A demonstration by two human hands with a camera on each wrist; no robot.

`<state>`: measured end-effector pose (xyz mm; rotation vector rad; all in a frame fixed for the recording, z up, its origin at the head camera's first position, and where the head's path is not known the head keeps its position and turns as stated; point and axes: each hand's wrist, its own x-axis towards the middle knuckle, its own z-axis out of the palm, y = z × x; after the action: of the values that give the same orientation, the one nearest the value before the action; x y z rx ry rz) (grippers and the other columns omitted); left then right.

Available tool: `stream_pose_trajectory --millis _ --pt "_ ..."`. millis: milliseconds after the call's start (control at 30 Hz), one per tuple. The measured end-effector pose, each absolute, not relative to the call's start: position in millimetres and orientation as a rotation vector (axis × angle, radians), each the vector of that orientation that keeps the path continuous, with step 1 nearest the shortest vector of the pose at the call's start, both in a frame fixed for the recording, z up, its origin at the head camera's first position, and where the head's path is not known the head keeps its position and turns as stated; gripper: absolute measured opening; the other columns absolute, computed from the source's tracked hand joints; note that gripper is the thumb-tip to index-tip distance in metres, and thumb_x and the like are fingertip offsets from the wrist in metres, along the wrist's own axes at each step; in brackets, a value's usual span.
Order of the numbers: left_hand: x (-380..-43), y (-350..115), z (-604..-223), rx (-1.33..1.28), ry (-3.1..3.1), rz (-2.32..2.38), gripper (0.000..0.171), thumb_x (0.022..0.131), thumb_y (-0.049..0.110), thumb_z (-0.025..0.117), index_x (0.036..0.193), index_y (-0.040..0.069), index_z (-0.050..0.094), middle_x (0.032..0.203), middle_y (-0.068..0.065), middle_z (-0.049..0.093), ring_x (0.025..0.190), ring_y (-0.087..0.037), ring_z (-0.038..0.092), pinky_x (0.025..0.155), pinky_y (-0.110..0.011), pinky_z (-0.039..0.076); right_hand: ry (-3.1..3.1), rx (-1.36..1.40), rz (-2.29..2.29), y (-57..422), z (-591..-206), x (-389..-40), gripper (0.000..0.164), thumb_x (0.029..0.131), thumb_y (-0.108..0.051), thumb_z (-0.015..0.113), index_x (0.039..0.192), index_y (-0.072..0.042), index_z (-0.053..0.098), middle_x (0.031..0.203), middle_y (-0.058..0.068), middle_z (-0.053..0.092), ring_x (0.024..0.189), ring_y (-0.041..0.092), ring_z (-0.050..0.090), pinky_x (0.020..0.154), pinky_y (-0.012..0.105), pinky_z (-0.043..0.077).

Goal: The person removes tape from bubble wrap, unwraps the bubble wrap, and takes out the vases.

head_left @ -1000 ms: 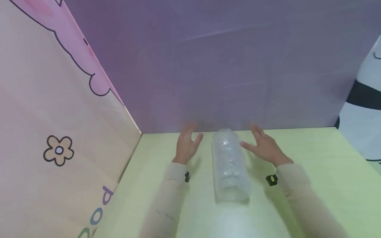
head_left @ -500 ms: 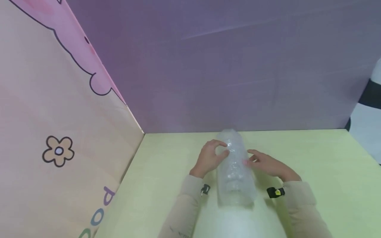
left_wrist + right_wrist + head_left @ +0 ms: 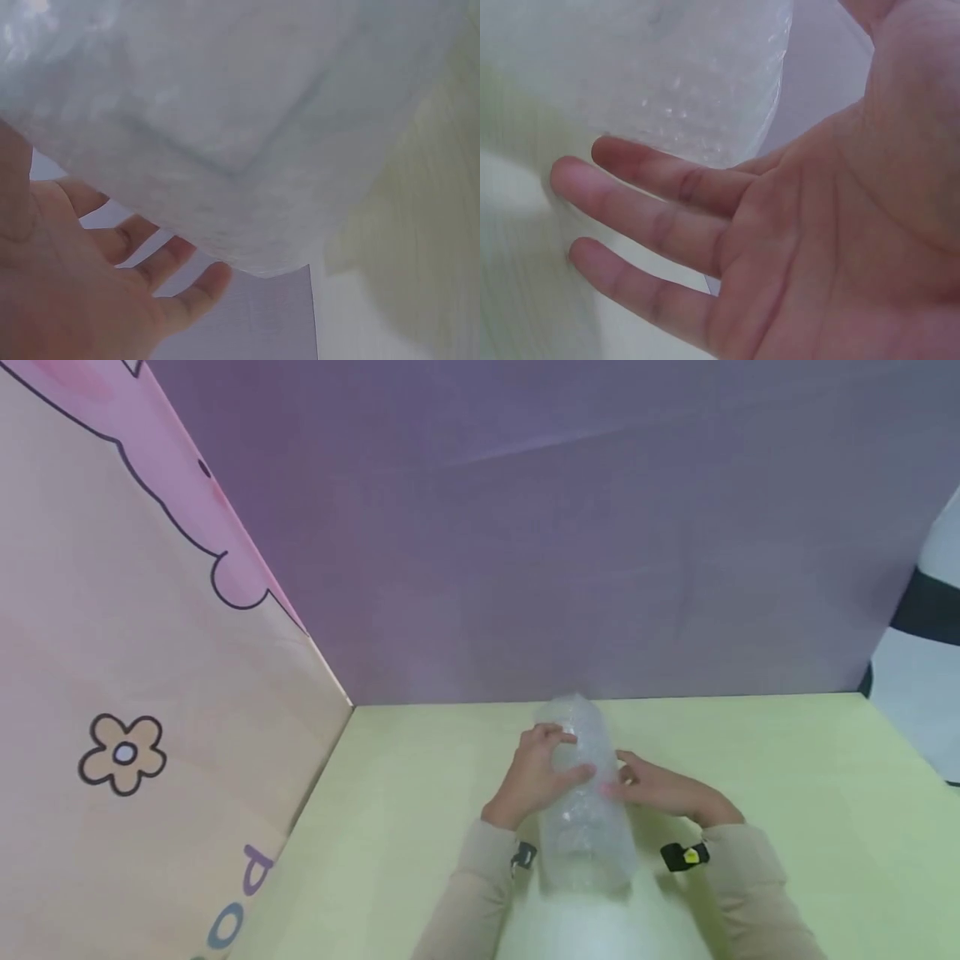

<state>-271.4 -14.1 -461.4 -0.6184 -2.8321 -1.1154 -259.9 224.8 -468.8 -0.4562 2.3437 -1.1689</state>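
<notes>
A rolled-up bundle of clear bubble wrap [image 3: 585,852] lies lengthwise on the table. What is inside it cannot be made out. My left hand [image 3: 534,777] is at its left side, with the thumb and index finger over the upper face. Up close in the left wrist view, the other fingers [image 3: 202,289] are spread and slightly bent along the edge of the wrap [image 3: 225,112]. My right hand [image 3: 663,789] touches the right side with thumb and index fingertip. In the right wrist view its fingers [image 3: 652,225] extend nearly straight beside the bubbled edge [image 3: 682,97].
The pale yellow-green table [image 3: 787,810] meets a purple back panel [image 3: 480,527] just behind the bundle. A printed panel with a flower [image 3: 123,753] stands on the left. A white and black printed panel [image 3: 930,606] is at the right.
Both hands have come inward from either side of the bundle to touch it. The left thumb has slid a little farther across its top since half a second ago. The bundle has barely moved.
</notes>
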Motion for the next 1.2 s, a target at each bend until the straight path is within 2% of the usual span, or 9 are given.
stream_pose_trajectory --millis 67,367,633,933,1200 --pt "-269.6 -13.9 -461.8 -0.629 -2.850 -1.104 0.059 0.091 0.053 0.071 0.135 0.015 0.064 0.151 -0.005 0.050 0.140 -0.025 0.045 0.114 -0.045 0.046 2.328 -0.447 -1.179 224.2 -470.2 -258.9 0.085 0.102 -0.049 0.057 0.162 -0.005 0.015 0.141 0.024 0.054 0.127 0.040 0.056 0.102 0.064 0.049" --pt "-265.3 -14.6 -455.9 -0.664 -2.835 -1.060 0.059 0.091 0.052 0.073 0.134 0.013 0.065 0.149 -0.008 0.052 0.139 -0.028 0.045 0.115 -0.045 0.045 2.376 -0.457 -1.135 222.7 -470.1 -258.1 0.082 0.101 -0.050 0.058 0.155 0.003 0.027 0.142 0.028 0.054 0.125 0.040 0.059 0.100 0.059 0.053" --pt "-264.6 -15.5 -452.5 -0.685 -2.821 -1.073 0.056 0.091 0.049 0.074 0.132 0.012 0.065 0.149 -0.010 0.053 0.138 -0.028 0.046 0.114 -0.045 0.046 2.364 -0.495 -1.152 221.4 -470.1 -258.5 0.058 0.102 -0.047 0.056 0.139 -0.003 0.048 0.134 0.019 0.060 0.118 0.031 0.062 0.096 0.053 0.054" --pt "-265.6 -16.3 -454.0 -0.684 -2.812 -1.151 0.053 0.091 0.045 0.075 0.130 0.010 0.065 0.148 -0.009 0.053 0.138 -0.028 0.045 0.115 -0.044 0.045 2.352 -0.490 -1.163 220.4 -471.8 -258.7 0.056 0.103 -0.048 0.055 0.138 -0.005 0.048 0.136 0.017 0.059 0.120 0.031 0.061 0.096 0.052 0.054" --pt "-267.4 -13.7 -456.7 -0.686 -2.801 -1.196 0.051 0.091 0.043 0.076 0.129 0.011 0.065 0.149 -0.007 0.053 0.141 -0.027 0.044 0.116 -0.044 0.043 2.303 -0.522 -1.223 223.6 -473.2 -259.7 0.057 0.104 -0.044 0.055 0.142 -0.003 0.045 0.140 0.020 0.056 0.127 0.036 0.057 0.101 0.055 0.054"
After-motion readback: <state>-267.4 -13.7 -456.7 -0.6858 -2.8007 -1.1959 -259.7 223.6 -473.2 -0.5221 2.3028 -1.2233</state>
